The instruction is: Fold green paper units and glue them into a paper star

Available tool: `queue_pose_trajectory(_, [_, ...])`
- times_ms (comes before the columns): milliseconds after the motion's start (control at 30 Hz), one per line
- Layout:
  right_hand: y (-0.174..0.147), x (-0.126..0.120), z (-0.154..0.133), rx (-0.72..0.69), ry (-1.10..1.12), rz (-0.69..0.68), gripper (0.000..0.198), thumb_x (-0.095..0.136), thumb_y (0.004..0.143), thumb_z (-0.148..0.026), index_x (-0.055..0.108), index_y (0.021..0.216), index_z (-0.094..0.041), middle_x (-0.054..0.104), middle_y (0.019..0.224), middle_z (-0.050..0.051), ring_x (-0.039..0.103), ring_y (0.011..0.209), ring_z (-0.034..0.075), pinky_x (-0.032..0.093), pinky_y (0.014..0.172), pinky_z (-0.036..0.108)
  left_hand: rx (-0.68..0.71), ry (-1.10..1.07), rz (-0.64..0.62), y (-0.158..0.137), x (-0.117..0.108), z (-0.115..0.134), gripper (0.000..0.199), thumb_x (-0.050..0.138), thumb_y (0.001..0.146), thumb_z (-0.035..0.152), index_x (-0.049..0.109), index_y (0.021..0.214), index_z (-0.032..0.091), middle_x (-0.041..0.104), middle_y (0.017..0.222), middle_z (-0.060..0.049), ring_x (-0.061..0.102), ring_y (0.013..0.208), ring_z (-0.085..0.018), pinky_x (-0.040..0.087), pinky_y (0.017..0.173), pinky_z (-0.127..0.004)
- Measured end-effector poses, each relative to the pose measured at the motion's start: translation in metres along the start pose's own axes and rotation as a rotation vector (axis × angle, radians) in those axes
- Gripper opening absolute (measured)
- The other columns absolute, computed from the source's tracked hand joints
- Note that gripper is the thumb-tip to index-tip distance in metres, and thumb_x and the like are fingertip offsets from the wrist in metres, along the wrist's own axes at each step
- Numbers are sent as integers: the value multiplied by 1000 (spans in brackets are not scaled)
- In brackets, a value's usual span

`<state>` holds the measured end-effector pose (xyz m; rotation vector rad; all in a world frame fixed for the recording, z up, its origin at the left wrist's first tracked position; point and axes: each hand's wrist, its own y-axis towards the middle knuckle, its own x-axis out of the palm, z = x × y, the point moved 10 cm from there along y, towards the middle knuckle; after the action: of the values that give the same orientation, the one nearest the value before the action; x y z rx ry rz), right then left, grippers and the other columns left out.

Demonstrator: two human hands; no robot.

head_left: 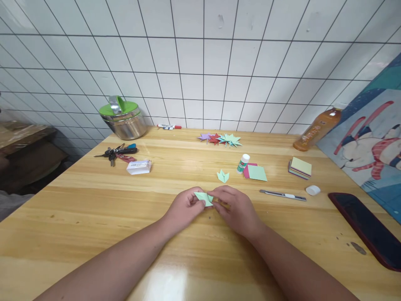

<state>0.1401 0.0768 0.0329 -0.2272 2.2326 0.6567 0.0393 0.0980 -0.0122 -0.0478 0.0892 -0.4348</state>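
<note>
- Your left hand (183, 210) pinches a folded green paper (203, 197) between thumb and fingers, over the wooden table (175, 259) and between your 2 hands.
- Your right hand (236, 210) has its fingers bent at the paper's right end; you cannot tell whether they grip it.
- Just beyond your hands lies 1 small folded green piece (223, 177).
- To its right, a glue stick (243, 164) stands beside 2 overlapping sheets, green (257, 173) over magenta (246, 172).
- Farther right you have a utility knife (282, 195), a white cap (313, 190) and a paper stack (300, 168).
- Near the wall, 3 pointed paper shapes, purple (204, 136), red (214, 139) and green (230, 139), lie overlapping.
</note>
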Motion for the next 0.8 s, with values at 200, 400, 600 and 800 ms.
queue_pose_trajectory(200, [-1, 0, -6, -38, -50, -22, 34, 52, 83, -19, 58, 114, -30, 64, 102, 1, 59, 88, 14, 48, 76, 26, 29, -22, -57, -3, 6, 10, 10, 49, 80, 24, 52, 78, 15, 59, 71, 0, 56, 67, -13, 44, 65, -25])
queue_pose_trajectory(400, [-3, -10, -9, -65, -101, 58, 28, 49, 87, -26, 61, 111, -29, 66, 100, 3, 60, 88, 15, 47, 76, 27, 25, -119, -169, -8, 17, 10, 18, 40, 89, 33, 45, 85, 16, 55, 56, 3, 50, 50, -11, 40, 56, -24])
queue_pose_trajectory(600, [-5, -17, -13, -97, -102, 100, 21, 50, 87, -28, 66, 102, -27, 68, 95, 2, 60, 85, 14, 47, 75, 25, -54, -385, -201, -3, 15, 0, 13, 45, 79, 27, 49, 80, 14, 56, 51, 1, 50, 46, -12, 36, 50, -24])
queue_pose_trajectory(800, [-5, -20, -20, -115, -93, 106, 20, 50, 86, -24, 65, 99, -25, 67, 95, 3, 60, 86, 14, 47, 76, 25, -50, -385, -206, -3, 15, -6, 12, 40, 79, 23, 49, 79, 15, 57, 53, 0, 51, 47, -12, 37, 50, -24])
